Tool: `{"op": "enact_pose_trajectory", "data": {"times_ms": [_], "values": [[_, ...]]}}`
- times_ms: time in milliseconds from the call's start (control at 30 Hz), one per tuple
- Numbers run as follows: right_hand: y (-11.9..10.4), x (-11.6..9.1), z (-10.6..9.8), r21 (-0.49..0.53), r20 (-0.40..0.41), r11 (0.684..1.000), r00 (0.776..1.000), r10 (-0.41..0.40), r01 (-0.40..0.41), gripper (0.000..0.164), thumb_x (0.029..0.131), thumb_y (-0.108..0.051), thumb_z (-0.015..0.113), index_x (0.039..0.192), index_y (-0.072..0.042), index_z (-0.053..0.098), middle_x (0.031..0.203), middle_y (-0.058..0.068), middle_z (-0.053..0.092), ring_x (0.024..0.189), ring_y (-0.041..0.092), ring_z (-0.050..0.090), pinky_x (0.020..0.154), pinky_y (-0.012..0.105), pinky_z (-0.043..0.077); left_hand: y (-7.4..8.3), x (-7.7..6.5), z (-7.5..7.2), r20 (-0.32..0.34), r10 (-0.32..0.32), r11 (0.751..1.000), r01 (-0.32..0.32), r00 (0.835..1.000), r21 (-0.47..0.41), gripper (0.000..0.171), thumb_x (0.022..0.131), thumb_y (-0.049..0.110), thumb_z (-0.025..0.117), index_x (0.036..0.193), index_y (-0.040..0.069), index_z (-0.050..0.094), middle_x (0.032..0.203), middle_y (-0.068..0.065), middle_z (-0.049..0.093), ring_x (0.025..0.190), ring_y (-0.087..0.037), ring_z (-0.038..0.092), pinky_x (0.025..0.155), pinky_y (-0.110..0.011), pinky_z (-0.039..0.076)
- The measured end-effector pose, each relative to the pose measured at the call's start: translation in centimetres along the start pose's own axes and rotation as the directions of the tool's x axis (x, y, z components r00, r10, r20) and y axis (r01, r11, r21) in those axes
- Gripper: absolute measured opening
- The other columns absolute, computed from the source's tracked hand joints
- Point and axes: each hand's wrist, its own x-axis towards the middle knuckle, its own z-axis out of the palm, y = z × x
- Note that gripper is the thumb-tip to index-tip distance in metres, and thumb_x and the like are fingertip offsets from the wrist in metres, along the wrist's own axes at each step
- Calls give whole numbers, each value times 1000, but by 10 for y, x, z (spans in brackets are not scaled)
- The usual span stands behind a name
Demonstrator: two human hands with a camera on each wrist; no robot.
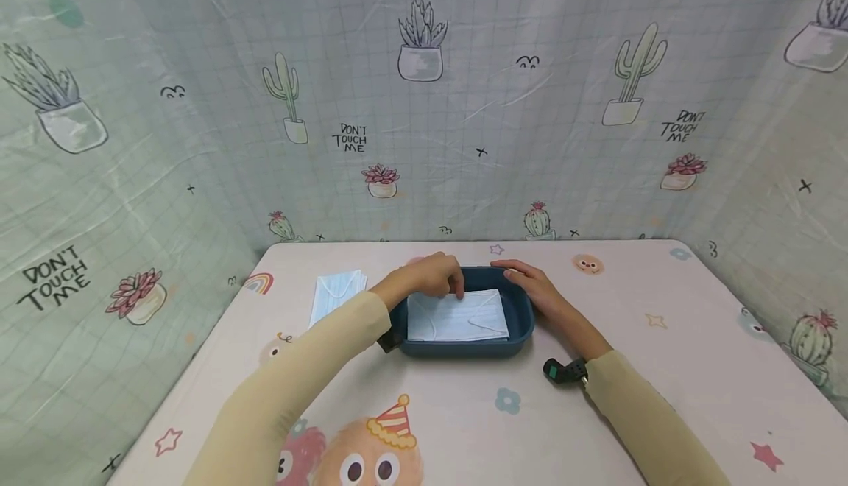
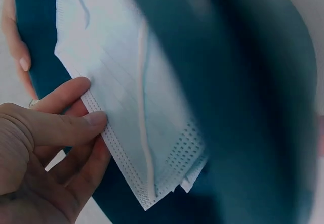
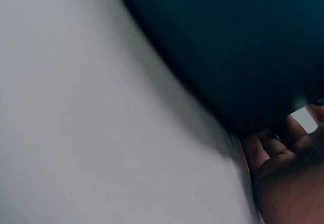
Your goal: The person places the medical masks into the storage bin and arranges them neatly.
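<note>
A dark blue plastic box (image 1: 464,351) sits on the table with light blue face masks (image 1: 457,324) lying flat in it. My left hand (image 1: 429,277) reaches over the box's back left part. In the left wrist view, its thumb and fingers pinch the edge of a face mask (image 2: 119,62) with white ear loops. My right hand (image 1: 539,291) grips the back right corner of the box, its thumb at the rim. In the right wrist view, part of the right hand (image 3: 283,168) shows against the box's outer wall (image 3: 228,47); its fingertips are partly hidden.
More light blue masks (image 1: 334,294) lie on the table left of the box, partly behind my left sleeve (image 1: 298,368). A black device (image 1: 563,371) is at my right wrist. A printed curtain (image 1: 424,140) hangs behind the table's back edge.
</note>
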Motion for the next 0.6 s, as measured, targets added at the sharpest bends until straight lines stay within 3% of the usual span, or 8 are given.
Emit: {"op": "enact_pose_trajectory", "data": {"times_ms": [200, 600], "values": [[-1, 0, 0, 7, 9, 1000, 1000, -10, 10, 44, 109, -23, 48, 149, -6, 53, 160, 19, 45, 154, 38, 33, 126, 60, 24, -2, 4, 4, 16, -3, 1000, 3, 1000, -11, 34, 86, -13, 63, 93, 13, 83, 97, 0, 75, 86, -15, 56, 73, -24, 45], [-2, 0, -2, 6, 14, 1000, 1000, -26, 26, 44, 109, -24, 48, 149, -5, 53, 160, 19, 46, 153, 38, 34, 126, 60, 23, 2, 7, 3, -12, 36, 999, -36, 999, 40, 29, 90, -9, 65, 93, 13, 84, 104, -1, 78, 92, -15, 62, 92, -33, 56]]}}
